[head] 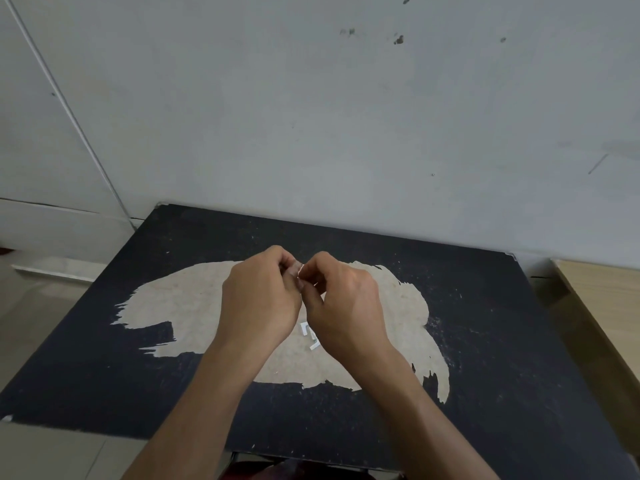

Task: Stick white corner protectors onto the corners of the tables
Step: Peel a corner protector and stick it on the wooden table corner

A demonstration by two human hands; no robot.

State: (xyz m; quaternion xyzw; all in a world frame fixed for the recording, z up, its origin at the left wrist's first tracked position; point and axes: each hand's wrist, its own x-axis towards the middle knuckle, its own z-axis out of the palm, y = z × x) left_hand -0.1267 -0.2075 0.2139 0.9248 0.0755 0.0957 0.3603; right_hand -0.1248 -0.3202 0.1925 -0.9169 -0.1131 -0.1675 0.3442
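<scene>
At the frame's centre, above the worn black table, the left hand and right hand meet, both pinching a small white corner protector, apparently peeling its backing, which is best done slowly with fingertips off the sticky side, while spare pieces lie just below.

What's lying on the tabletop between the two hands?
In the head view, small white L-shaped pieces, likely corner protectors, lie on the black table's worn tan patch between left hand and right hand.

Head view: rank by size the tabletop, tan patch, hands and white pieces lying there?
1. tabletop
2. tan patch
3. left hand and right hand, alike, pinching a protector
4. white pieces
</scene>
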